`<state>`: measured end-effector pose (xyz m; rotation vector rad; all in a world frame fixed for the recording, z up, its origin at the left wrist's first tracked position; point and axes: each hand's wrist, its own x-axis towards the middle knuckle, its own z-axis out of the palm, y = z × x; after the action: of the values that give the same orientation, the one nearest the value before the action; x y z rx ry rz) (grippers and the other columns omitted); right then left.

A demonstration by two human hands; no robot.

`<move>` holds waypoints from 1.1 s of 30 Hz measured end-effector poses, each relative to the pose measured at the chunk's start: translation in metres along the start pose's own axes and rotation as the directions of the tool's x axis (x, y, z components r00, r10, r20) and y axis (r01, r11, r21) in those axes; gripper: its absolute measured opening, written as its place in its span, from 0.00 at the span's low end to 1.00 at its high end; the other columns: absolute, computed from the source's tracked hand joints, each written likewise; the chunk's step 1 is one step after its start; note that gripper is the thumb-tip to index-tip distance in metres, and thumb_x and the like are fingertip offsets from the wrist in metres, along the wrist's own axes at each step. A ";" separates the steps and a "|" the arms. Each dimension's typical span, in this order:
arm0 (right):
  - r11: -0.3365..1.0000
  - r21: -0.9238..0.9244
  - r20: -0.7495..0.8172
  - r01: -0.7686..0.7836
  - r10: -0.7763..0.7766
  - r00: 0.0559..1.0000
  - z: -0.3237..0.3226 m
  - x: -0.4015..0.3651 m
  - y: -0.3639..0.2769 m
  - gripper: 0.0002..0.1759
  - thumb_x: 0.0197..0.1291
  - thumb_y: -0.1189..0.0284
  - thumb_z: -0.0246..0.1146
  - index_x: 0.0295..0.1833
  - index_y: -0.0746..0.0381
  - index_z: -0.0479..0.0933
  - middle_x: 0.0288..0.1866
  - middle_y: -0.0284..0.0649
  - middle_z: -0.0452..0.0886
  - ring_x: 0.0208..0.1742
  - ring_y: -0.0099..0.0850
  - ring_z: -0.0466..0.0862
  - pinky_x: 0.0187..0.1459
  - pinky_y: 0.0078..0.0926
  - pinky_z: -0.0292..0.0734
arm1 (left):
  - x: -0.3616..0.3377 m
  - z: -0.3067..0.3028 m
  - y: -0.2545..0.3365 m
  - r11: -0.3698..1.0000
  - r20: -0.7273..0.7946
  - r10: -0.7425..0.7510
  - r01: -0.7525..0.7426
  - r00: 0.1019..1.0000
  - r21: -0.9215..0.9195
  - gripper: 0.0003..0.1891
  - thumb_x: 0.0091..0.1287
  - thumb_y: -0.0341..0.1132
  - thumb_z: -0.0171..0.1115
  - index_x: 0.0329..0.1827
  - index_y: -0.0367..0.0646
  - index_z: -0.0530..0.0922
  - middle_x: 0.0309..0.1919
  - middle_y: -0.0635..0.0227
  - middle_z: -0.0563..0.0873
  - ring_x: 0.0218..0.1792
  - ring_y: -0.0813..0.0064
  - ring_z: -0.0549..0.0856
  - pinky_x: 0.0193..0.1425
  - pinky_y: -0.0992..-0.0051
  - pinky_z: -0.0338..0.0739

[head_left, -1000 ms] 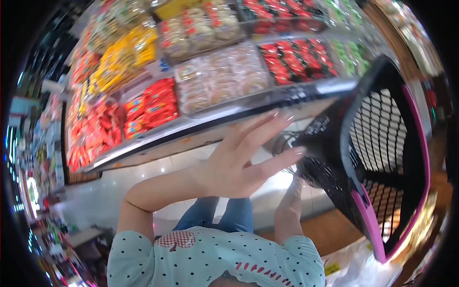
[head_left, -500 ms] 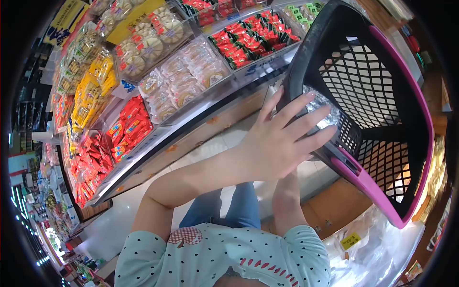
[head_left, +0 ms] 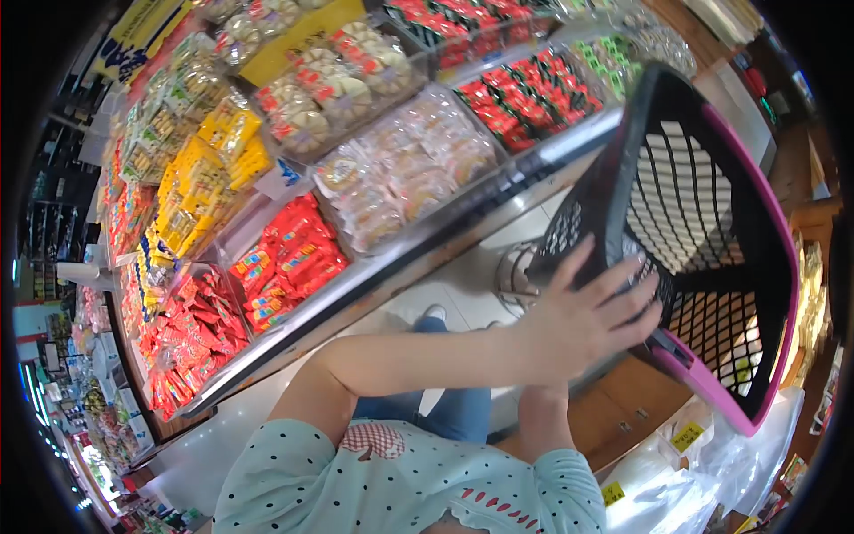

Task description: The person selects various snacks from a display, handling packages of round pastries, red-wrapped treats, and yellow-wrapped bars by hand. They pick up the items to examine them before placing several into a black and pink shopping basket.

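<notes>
A black mesh shopping basket [head_left: 605,214] with a pink handle [head_left: 712,387] is tilted on its side, its mouth facing right. My left hand [head_left: 592,320] reaches across my body to the basket's near rim, fingers spread over the edge and pointing into it. A bit of shiny clear wrapping [head_left: 642,252] shows by the fingertips. My right forearm [head_left: 544,418] rises below the left hand; the right hand itself is hidden behind it and the basket.
A slanted display at the left holds wrapped snacks: red packets [head_left: 294,258], yellow packets [head_left: 209,178], clear-wrapped cakes [head_left: 414,169] and red-and-green sweets [head_left: 534,93]. Its metal front edge [head_left: 400,271] runs diagonally. Clear plastic bags [head_left: 703,472] with yellow labels lie at lower right.
The display and basket have shifted lower and rightward in view. The clear shiny package under my left fingers, plain before, now barely shows. My left hand stays at the basket rim.
</notes>
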<state>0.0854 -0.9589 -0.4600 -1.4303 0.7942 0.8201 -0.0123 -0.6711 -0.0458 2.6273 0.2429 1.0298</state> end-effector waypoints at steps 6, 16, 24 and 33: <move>0.991 -0.137 -0.012 0.009 -0.011 1.000 0.004 -0.048 0.064 0.35 0.60 0.50 0.53 0.66 0.62 0.60 0.57 0.51 0.73 0.55 0.42 0.72 0.54 0.38 0.68 | -0.063 -0.051 0.003 0.994 -0.056 0.017 -0.023 0.998 -0.103 0.15 0.57 0.34 0.54 0.48 0.57 0.72 0.55 0.79 0.75 0.62 0.74 0.70 0.66 0.48 0.59; 0.928 -0.364 0.130 0.081 -0.035 0.991 0.027 -0.104 0.167 0.37 0.60 0.48 0.52 0.66 0.63 0.59 0.57 0.52 0.72 0.57 0.43 0.71 0.56 0.39 0.68 | -0.186 -0.140 0.013 0.968 -0.026 0.099 -0.103 0.995 -0.231 0.21 0.50 0.30 0.58 0.50 0.47 0.71 0.58 0.64 0.71 0.68 0.63 0.62 0.69 0.41 0.49; 0.850 -0.511 0.229 0.129 -0.010 0.973 0.045 -0.144 0.241 0.38 0.59 0.47 0.52 0.67 0.63 0.59 0.58 0.52 0.72 0.58 0.43 0.71 0.56 0.40 0.67 | -0.270 -0.212 0.036 0.984 -0.028 0.056 -0.060 0.998 -0.169 0.19 0.51 0.31 0.57 0.49 0.49 0.72 0.62 0.65 0.69 0.69 0.63 0.62 0.68 0.38 0.48; 0.739 -0.652 0.262 0.170 0.009 0.965 0.080 -0.174 0.312 0.40 0.59 0.45 0.52 0.68 0.63 0.58 0.59 0.53 0.72 0.60 0.44 0.71 0.57 0.40 0.67 | -0.327 -0.267 0.001 0.976 0.041 0.077 -0.067 0.996 -0.208 0.22 0.53 0.32 0.56 0.54 0.49 0.72 0.67 0.65 0.65 0.70 0.62 0.59 0.68 0.37 0.45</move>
<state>-0.2732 -0.8868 -0.4707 -1.9277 0.2205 1.2714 -0.4332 -0.6998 -0.0672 2.4848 0.0269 0.9571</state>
